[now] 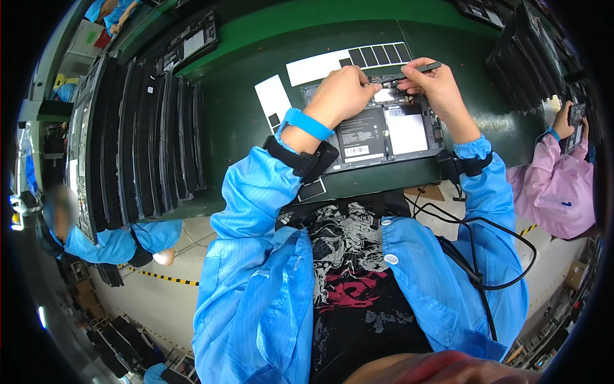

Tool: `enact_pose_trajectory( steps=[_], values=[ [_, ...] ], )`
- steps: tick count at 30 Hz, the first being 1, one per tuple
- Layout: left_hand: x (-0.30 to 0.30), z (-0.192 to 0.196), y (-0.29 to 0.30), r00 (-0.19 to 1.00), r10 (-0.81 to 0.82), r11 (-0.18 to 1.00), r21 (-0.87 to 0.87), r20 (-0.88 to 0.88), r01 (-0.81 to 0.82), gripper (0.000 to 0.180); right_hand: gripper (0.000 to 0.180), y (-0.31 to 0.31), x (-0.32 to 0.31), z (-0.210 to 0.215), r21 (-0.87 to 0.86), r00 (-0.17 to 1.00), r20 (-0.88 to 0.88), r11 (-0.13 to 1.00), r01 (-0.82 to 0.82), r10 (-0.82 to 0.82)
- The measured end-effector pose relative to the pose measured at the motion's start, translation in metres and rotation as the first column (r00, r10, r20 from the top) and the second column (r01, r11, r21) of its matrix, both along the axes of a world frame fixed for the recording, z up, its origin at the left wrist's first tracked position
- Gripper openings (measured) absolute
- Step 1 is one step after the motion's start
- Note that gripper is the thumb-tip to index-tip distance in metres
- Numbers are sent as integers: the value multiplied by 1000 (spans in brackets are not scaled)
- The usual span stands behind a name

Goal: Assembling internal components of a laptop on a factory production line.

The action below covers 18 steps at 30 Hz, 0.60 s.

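Fingers of the right hand [438, 89] are pinched around a thin black tool [430, 67], and its tip points left, over the top part of a flat open gadget [387, 137]; the gadget lies on the green desk [236, 115], right in front of the person, with its insides showing; the left hand [342, 93] bends over the gadget's top part, its fingers close together, but I cannot tell if they hold anything; a blue band [309, 125] goes around the left wrist; a big black battery [361, 134] sits in the gadget, with a white patch [407, 133] just to its right; a white strip [313, 72] with dark squares lies behind the gadget; dark flat parts [131, 141] stand in a row at the left; a person in pink [553, 198] sits far right.
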<state>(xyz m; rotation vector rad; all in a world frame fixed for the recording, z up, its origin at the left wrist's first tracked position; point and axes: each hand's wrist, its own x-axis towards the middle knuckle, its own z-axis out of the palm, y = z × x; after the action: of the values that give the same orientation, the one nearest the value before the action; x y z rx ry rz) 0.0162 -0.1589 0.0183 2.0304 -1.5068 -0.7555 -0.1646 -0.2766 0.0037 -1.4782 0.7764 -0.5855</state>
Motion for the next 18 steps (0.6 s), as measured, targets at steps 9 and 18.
enact_pose_trajectory(
  steps=[9, 18],
  values=[
    [1, -14, -14, 998, 48, 999, -10, -35, -48, 27, 19, -5, 1, -14, 84, 997, 79, 996, 18, -25],
    [-5, -7, -21, 991, 103, 992, 58, 86, -108, 27, 20, -5, 5, -20, 22, 996, 84, 1000, 7, -8]
  ],
)
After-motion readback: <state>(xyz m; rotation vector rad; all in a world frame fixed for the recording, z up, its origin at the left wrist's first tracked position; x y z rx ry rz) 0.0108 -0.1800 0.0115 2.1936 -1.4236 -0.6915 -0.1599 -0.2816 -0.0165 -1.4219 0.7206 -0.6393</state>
